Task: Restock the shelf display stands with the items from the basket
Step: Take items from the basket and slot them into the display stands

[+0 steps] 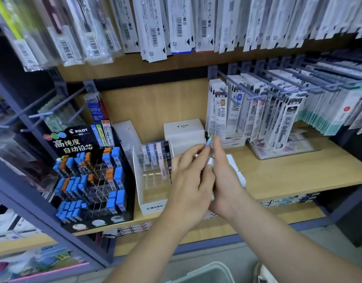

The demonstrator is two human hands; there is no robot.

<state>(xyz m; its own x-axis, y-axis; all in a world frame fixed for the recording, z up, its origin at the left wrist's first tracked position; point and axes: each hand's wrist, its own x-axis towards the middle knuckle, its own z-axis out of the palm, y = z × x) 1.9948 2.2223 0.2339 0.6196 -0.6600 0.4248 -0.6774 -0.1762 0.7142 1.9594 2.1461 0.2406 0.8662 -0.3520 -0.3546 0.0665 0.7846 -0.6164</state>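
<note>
- We see two hands meeting over the middle of the wooden shelf (298,172), with one slim item (210,140) held between them.
- The left hand (188,180) pinches the item near its upper end with its fingertips. The right hand (225,176) is curled round its lower part.
- We cannot tell whether the hands hold a single piece or several pressed together. Only one blue-and-green end shows.
- The item's long axis runs up and away from us, tilted slightly right. The coloured end points at the back of the shelf, and the lower end is hidden inside the hands.
- The item is in the air just right of the MONO stand (153,205) and in front of one white Pilot box (184,131). It touches neither.
- Two display stands sit side by side on the shelf. The black Pilot stand (90,219) is on the left and the clear-and-white MONO stand is beside it.
- In the MONO stand we count about five slim cases (155,154) upright in the back row. The front compartments look bare.
- The Pilot stand holds many blue lead cases (114,198) and about six orange ones (109,173), all leaning back in tiers.
- To the right, refill packets (221,111) hang in dense rows from the hooks (247,88).
- One grey basket (217,268) shows at the bottom edge, below the arms.
</note>
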